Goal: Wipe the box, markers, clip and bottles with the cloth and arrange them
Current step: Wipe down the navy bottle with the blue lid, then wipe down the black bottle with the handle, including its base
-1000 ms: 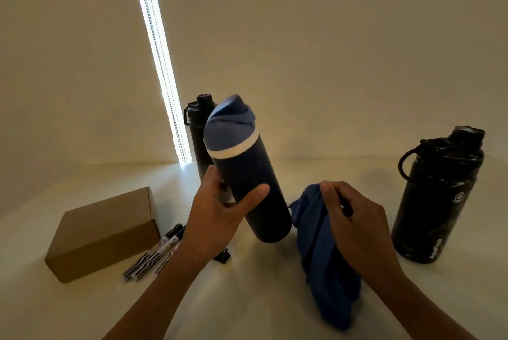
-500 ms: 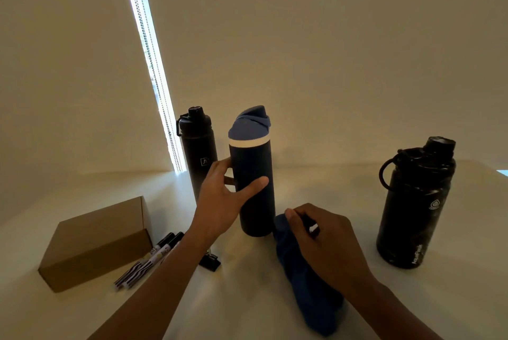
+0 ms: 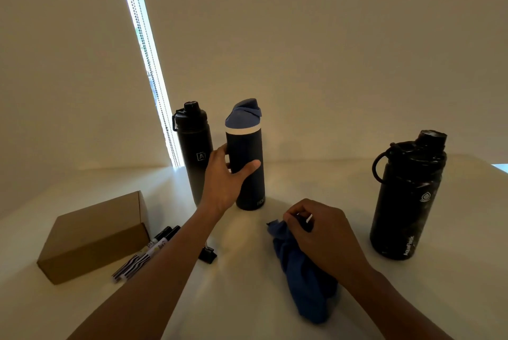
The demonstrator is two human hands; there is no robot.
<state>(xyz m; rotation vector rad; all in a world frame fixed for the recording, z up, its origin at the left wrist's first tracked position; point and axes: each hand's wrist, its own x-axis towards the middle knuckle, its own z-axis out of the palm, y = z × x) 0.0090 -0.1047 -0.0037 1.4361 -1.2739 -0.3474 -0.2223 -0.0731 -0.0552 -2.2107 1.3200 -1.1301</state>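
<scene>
My left hand (image 3: 224, 178) grips the navy bottle with the blue lid (image 3: 248, 144), which stands upright on the white table (image 3: 275, 320). Just left of it stands a slim black bottle (image 3: 192, 144). My right hand (image 3: 321, 235) holds the blue cloth (image 3: 302, 282) bunched on the table, in front of the navy bottle. A wide black bottle with a loop handle (image 3: 406, 196) stands at the right. A brown cardboard box (image 3: 93, 235) lies at the left, with the markers (image 3: 148, 251) beside it and a black binder clip (image 3: 207, 254) partly hidden by my left forearm.
A plain wall rises close behind the table. A bright strip of window with a bead chain (image 3: 148, 64) runs down behind the slim black bottle. The table's right edge shows near the wide bottle.
The navy bottle went from tilted in my left hand to standing upright farther back beside the slim black bottle. My right hand drew the cloth nearer to me.
</scene>
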